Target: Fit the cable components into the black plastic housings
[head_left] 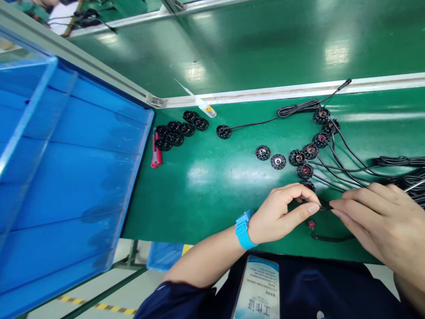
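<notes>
Black cable point(326, 209) | axis sideways, left-right | pinched: left hand point(277, 212), right hand point(381, 217)

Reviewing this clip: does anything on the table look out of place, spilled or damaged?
Nothing visibly spilled or damaged. Mildly odd: a red box cutter lies at the left end of the green table, crowded by loose black wheels, a cutting tool among parts. Whether its blade is out is unclear.

My left hand point(279, 212) has a bright blue band point(245, 231) round its wrist, at five o'clock. My shirt point(308, 285) is dark blue, and its short sleeve point(179, 299) is between six and seven. My white and blue card point(257, 290), near five, has writing.
</notes>
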A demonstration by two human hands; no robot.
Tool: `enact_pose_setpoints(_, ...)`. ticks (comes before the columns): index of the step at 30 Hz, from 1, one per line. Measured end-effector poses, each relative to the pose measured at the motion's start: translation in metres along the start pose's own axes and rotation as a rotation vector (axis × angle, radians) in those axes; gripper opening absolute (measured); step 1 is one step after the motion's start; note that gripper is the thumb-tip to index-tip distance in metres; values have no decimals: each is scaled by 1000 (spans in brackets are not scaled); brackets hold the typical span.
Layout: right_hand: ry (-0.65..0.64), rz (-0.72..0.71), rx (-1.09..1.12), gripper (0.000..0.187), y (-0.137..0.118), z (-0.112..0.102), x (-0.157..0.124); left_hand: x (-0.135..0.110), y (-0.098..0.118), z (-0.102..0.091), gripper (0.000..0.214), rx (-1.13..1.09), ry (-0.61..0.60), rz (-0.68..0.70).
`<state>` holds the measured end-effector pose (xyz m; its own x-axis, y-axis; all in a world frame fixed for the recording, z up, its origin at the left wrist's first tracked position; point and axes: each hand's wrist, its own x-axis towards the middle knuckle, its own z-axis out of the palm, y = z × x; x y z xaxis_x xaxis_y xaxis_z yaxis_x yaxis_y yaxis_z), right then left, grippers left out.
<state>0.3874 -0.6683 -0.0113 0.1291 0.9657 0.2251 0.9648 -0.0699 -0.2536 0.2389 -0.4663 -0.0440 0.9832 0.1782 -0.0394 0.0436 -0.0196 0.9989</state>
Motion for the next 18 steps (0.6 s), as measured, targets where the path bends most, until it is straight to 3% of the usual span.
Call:
enact_pose_setpoints(9,-12,-6,-26,9,-1,3,1,-1,-7,6,29,-421,-84,-270)
enact_pose_setpoints(13,3,24,-34,7,1,1,1,-1,-9,1,32,-633,-108,-261)
enact_pose_setpoints(18,41,31,-14,6,2,-1,2,-2,-7,-5,26,-655,-59,-208)
